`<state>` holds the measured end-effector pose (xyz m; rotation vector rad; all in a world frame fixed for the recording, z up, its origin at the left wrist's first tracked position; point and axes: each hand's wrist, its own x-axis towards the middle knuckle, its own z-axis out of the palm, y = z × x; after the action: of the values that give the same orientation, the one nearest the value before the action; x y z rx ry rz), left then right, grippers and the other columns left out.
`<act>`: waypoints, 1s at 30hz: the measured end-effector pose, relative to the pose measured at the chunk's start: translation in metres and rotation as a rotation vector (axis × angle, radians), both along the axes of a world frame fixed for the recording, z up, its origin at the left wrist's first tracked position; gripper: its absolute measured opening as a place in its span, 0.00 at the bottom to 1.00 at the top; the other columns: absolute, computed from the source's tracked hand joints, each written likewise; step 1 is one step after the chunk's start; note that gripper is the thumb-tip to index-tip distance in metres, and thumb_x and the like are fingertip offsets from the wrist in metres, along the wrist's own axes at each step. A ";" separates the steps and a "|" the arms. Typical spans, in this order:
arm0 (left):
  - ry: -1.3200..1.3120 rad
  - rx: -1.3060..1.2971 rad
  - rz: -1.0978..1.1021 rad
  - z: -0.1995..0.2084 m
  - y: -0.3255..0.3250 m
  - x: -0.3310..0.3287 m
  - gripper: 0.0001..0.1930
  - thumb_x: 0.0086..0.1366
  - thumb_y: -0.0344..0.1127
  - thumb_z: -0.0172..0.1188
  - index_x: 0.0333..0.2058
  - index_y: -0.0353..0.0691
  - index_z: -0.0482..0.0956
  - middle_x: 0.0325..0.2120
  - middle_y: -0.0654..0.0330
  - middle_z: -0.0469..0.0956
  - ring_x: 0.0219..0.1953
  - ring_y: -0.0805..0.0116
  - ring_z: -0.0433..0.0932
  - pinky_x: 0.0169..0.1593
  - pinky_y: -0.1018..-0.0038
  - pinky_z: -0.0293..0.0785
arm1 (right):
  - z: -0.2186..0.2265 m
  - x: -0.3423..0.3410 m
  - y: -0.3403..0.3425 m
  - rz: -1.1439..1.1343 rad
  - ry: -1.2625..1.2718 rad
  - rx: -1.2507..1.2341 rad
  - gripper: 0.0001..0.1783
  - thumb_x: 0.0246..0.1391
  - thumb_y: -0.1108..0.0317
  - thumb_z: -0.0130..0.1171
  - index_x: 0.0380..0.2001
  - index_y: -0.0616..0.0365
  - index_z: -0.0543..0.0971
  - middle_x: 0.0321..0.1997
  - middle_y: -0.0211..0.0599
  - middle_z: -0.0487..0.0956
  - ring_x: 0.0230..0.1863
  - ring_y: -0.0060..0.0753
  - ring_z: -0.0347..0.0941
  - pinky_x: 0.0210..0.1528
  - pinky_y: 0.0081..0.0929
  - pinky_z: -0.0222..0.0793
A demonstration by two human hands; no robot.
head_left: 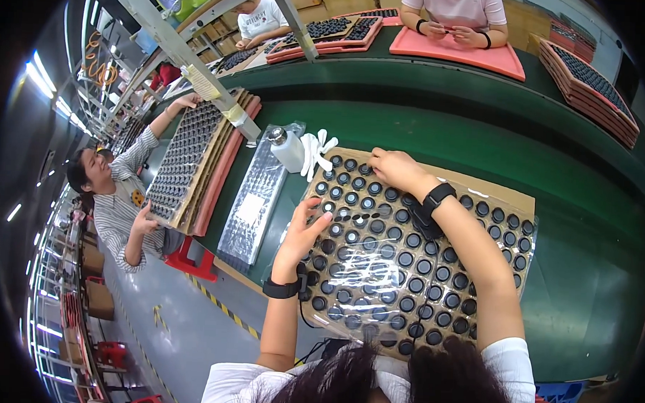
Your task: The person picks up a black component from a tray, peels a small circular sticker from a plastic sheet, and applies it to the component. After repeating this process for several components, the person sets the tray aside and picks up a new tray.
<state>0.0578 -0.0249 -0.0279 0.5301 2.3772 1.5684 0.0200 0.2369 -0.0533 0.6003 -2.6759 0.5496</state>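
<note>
Bare green tabletop [583, 274] spreads across the right of the frame. Left of centre, a translucent bottle [290, 155], white glove [317, 151] and bubble-wrapped pack [253, 207] crowd that side; farther left, a co-worker [106, 204] holds stacked trays [224, 166]. At centre, our clear tray [366, 274] contains rows of black round caps [424, 267]. Our left hand [303, 235] is loosely open over its left side; our right hand [398, 170] curls at its upper edge, grip unclear.
</note>
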 end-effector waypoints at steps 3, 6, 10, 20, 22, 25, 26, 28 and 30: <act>-0.018 0.011 0.006 -0.002 -0.004 -0.001 0.21 0.58 0.38 0.54 0.48 0.36 0.62 0.44 0.60 0.65 0.46 0.70 0.63 0.47 0.77 0.61 | -0.003 -0.001 -0.001 0.002 0.000 -0.076 0.06 0.42 0.71 0.51 0.26 0.57 0.75 0.31 0.38 0.71 0.32 0.43 0.71 0.35 0.35 0.67; -0.021 -0.012 0.021 -0.002 -0.007 0.001 0.21 0.59 0.38 0.54 0.48 0.36 0.62 0.44 0.60 0.65 0.46 0.70 0.63 0.48 0.77 0.61 | -0.006 -0.002 -0.002 0.025 -0.024 -0.148 0.06 0.40 0.71 0.51 0.25 0.55 0.76 0.31 0.38 0.72 0.33 0.42 0.71 0.35 0.35 0.67; -0.012 0.009 0.034 0.001 -0.005 0.004 0.21 0.59 0.38 0.54 0.48 0.37 0.63 0.43 0.59 0.66 0.46 0.70 0.64 0.48 0.76 0.61 | -0.009 -0.003 0.001 0.049 -0.104 -0.218 0.06 0.40 0.70 0.52 0.26 0.54 0.76 0.33 0.37 0.72 0.35 0.42 0.71 0.37 0.34 0.67; -0.024 0.006 0.043 0.006 0.001 0.004 0.22 0.56 0.39 0.57 0.47 0.36 0.64 0.43 0.58 0.67 0.45 0.68 0.65 0.47 0.74 0.62 | -0.008 -0.010 0.006 -0.011 -0.291 -0.280 0.14 0.38 0.67 0.61 0.31 0.57 0.74 0.33 0.36 0.71 0.38 0.37 0.70 0.39 0.29 0.65; -0.015 0.008 0.045 0.005 0.001 0.006 0.23 0.55 0.40 0.58 0.47 0.36 0.64 0.44 0.56 0.67 0.45 0.66 0.66 0.47 0.73 0.63 | -0.011 -0.015 0.011 0.002 -0.305 -0.299 0.15 0.37 0.68 0.62 0.31 0.57 0.73 0.34 0.36 0.71 0.38 0.37 0.70 0.39 0.29 0.65; -0.020 0.019 0.053 0.001 0.000 0.006 0.22 0.55 0.38 0.58 0.46 0.36 0.64 0.44 0.57 0.67 0.45 0.68 0.66 0.46 0.74 0.64 | -0.009 -0.015 0.011 0.031 -0.329 -0.332 0.17 0.35 0.68 0.63 0.32 0.58 0.72 0.34 0.37 0.71 0.39 0.38 0.69 0.39 0.29 0.65; -0.023 0.018 0.052 0.001 0.000 0.006 0.22 0.55 0.38 0.58 0.46 0.36 0.64 0.44 0.57 0.67 0.45 0.68 0.66 0.46 0.74 0.64 | -0.009 -0.014 0.009 0.028 -0.311 -0.289 0.16 0.36 0.69 0.62 0.32 0.58 0.72 0.35 0.37 0.70 0.39 0.38 0.69 0.39 0.29 0.65; -0.063 0.044 0.044 0.004 0.000 0.008 0.22 0.55 0.37 0.58 0.46 0.36 0.64 0.43 0.57 0.67 0.45 0.68 0.66 0.45 0.75 0.64 | -0.007 -0.012 0.007 0.025 -0.275 -0.203 0.15 0.37 0.69 0.61 0.31 0.58 0.72 0.35 0.37 0.70 0.38 0.38 0.69 0.39 0.29 0.65; -0.086 0.055 0.045 0.006 0.000 0.010 0.21 0.55 0.37 0.57 0.46 0.36 0.64 0.43 0.57 0.67 0.45 0.69 0.66 0.45 0.75 0.64 | -0.004 -0.006 0.004 0.024 -0.252 -0.173 0.14 0.37 0.70 0.60 0.31 0.58 0.72 0.35 0.37 0.70 0.38 0.39 0.70 0.39 0.29 0.65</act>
<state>0.0675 -0.0252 -0.0217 0.4142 2.3034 1.6451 0.0138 0.2408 -0.0568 0.5465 -2.8145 0.9083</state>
